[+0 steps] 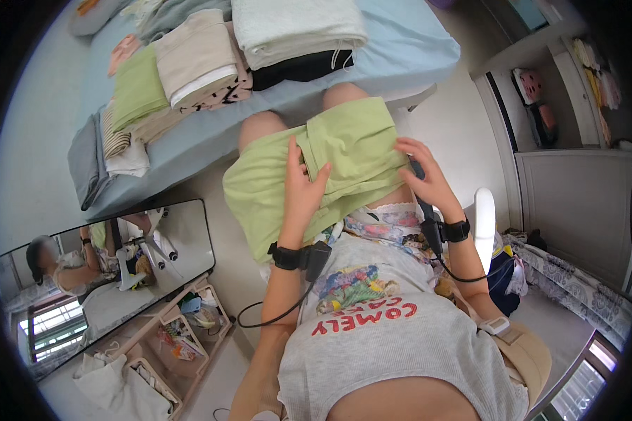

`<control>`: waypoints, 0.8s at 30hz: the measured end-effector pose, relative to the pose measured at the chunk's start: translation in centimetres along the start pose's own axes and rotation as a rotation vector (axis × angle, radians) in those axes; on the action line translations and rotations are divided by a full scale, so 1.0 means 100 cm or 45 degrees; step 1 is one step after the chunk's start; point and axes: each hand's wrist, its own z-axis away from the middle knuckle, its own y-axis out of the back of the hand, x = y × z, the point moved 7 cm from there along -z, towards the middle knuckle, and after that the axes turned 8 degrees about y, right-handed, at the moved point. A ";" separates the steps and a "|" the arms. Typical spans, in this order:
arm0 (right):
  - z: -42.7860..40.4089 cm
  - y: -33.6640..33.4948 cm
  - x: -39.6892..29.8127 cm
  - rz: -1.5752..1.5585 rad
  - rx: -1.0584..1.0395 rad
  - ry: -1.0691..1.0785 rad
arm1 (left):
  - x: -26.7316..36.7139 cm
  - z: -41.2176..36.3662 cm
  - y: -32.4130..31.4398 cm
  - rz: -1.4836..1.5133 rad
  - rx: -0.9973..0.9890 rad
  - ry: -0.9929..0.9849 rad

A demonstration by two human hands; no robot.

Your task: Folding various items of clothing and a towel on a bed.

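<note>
A light green cloth garment [347,142] lies across my lap, partly folded over, with its loose part hanging at the left. My left hand [303,181] rests on or just above its folded layer, fingers spread and pointing away from me. My right hand [424,171] is at the garment's right edge, thumb and fingers apart; whether the fingertips touch the cloth is hard to tell. Neither hand grips anything. Black bands with cabled devices sit on both wrists. Beyond my knees, folded clothes stand on the bed, among them a green piece [139,89] and a beige one [195,50].
The bed [411,42] with its light blue sheet also holds a thick white folded blanket [300,31] and a black cloth [300,73]. A mirror [189,247] and a pink rolling cart [210,337] stand at left. A white chair armrest [484,221] is by my right arm.
</note>
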 end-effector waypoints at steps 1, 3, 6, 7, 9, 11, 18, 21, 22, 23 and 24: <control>-0.001 0.002 0.005 0.000 -0.002 -0.002 | 0.005 -0.003 0.002 -0.349 0.012 -0.199; -0.001 0.004 0.023 0.029 -0.010 -0.194 | 0.012 -0.008 -0.006 -0.698 0.021 -0.398; 0.008 -0.003 0.053 -0.159 0.050 -0.334 | 0.035 -0.021 -0.022 -1.074 0.177 -0.458; 0.009 -0.005 0.057 -0.189 0.052 -0.366 | 0.043 -0.032 -0.030 -1.060 0.136 -0.568; 0.009 -0.006 0.058 -0.157 0.040 -0.313 | 0.050 -0.057 -0.047 -1.035 0.097 -0.673; 0.005 -0.010 0.050 -0.133 0.026 -0.254 | 0.041 -0.086 -0.070 -0.992 -0.044 -0.596; 0.023 -0.009 0.052 -0.274 0.101 -0.328 | 0.033 -0.126 -0.112 -1.240 -0.138 -0.382; 0.025 -0.011 0.056 -0.303 0.024 -0.350 | 0.033 -0.129 -0.122 -1.407 -0.201 -0.543; 0.024 -0.011 0.057 -0.270 0.032 -0.369 | 0.033 -0.129 -0.126 -1.386 -0.250 -0.536; 0.023 -0.011 0.058 -0.237 0.040 -0.389 | 0.032 -0.128 -0.131 -1.364 -0.298 -0.529; 0.019 -0.013 0.056 -0.242 0.041 -0.388 | 0.025 -0.132 -0.130 -1.369 -0.298 -0.528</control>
